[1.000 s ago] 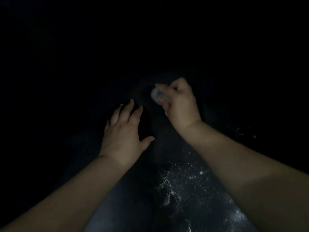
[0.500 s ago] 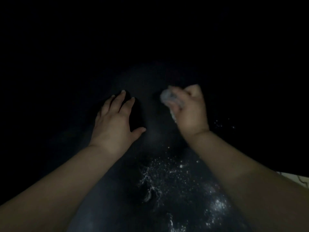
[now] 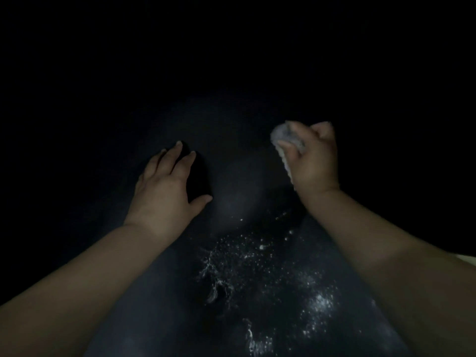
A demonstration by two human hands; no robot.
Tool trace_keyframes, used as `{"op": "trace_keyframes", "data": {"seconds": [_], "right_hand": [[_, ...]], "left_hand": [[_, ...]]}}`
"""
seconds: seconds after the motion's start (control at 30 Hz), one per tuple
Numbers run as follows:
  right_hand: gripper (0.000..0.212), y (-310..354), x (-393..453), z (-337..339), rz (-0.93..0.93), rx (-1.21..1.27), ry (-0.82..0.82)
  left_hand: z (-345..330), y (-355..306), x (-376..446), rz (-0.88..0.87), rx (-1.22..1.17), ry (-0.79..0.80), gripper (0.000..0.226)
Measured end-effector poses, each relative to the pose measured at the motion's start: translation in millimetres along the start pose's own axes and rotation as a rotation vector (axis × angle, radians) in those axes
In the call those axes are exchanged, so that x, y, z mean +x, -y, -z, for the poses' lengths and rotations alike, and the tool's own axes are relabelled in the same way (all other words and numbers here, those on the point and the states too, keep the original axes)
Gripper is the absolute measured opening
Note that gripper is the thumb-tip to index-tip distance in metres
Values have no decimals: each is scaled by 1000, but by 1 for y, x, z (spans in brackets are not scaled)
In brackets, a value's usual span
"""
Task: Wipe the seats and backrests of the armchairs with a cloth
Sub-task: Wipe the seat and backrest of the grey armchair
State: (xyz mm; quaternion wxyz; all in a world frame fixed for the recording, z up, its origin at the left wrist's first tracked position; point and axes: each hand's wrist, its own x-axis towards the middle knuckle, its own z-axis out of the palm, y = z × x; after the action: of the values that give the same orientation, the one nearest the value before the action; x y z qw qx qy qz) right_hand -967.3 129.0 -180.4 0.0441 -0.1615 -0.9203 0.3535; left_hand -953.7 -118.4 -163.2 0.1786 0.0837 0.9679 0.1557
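grey cloth (image 3: pixel 288 139) bunched in right hand (image 3: pixel 313 158) (left (image 3: pixel 164 186) spread, seemingly flat)

Single head view, angled forward-down, close over dark surface (image 3: pixel 239 191).

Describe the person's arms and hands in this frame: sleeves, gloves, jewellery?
Both forearms are bare up to the frame edge, with no sleeve in view. The left hand and right hand wear no gloves. No ring, watch or bracelet shows on either wrist, though the picture is very dark, so small items could be missed. Fingernails on the left hand look short and plain.
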Motion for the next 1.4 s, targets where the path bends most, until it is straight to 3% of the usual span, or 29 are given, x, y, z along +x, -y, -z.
{"op": "trace_keyframes", "data": {"seconds": [0.1, 0.23, 0.37, 0.47, 0.57, 0.67, 0.8, 0.93, 1.03, 1.13, 1.2, 1.27, 1.4], "right_hand": [[34, -2, -52, 1, -2, 54, -11], [35, 4, -71, -7, 167, 17, 198], [36, -21, -33, 11, 82, -49, 74], [37, -39, -62, 26, -25, -55, -20], [38, -30, -104, 17, 28, 23, 80], [36, -24, -92, 14, 148, 9, 195], [34, -45, -46, 34, 55, -16, 59], [38, -66, -84, 46, -90, -43, -65], [39, -55, -127, 35, -20, -13, 55], [37, -54, -98, 37, 109, 2, 142], [35, -62, -65, 43, 112, 23, 74], [36, -70, -46, 51, -15, 99, -51], [31, -81, -84, 52, -171, -13, -165]], "left_hand": [[0, -7, -2, -4, -8, 3, 88], [-5, -23, -6, -75, 11, 36, 89], [-11, -33, -5, -117, 19, 56, 85], [-13, -36, -5, -113, 19, 46, 80], [-14, -40, -8, -108, 23, 37, 79], [-17, -45, -10, -100, 30, 42, 81], [-20, -48, -10, -89, 42, 40, 81], [-18, -52, -13, -74, 35, 49, 82], [-19, -56, -19, -76, 34, 57, 83], [-20, -59, -23, -73, 22, 63, 82], [-22, -59, -25, -69, 20, 57, 82], [-23, -58, -25, -70, 30, 50, 81], [-23, -59, -26, -56, 30, 51, 79]]}}
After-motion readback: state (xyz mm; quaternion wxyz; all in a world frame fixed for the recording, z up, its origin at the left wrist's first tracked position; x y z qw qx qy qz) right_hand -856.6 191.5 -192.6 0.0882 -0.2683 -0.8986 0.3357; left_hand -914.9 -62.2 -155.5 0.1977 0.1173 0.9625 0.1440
